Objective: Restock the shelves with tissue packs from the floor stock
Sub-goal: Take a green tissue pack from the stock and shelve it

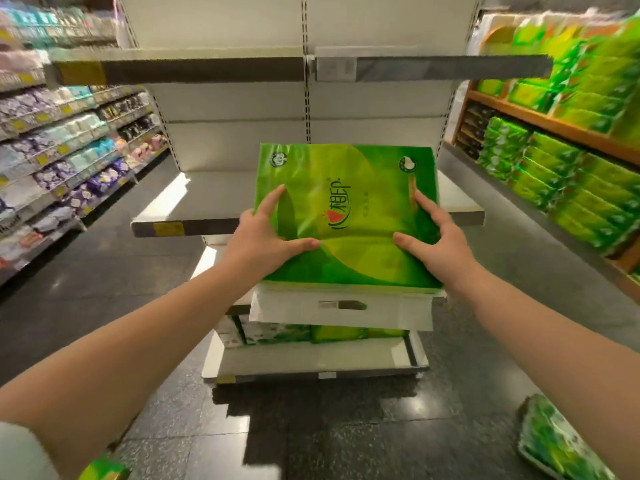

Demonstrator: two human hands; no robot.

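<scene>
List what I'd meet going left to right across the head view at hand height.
Aisle shelves of purple and pastel packs → left hand → green tissue pack → right hand → shelves of green packs.

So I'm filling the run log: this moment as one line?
both hands hold green tissue pack | left hand | right hand | over middle shelf
</scene>
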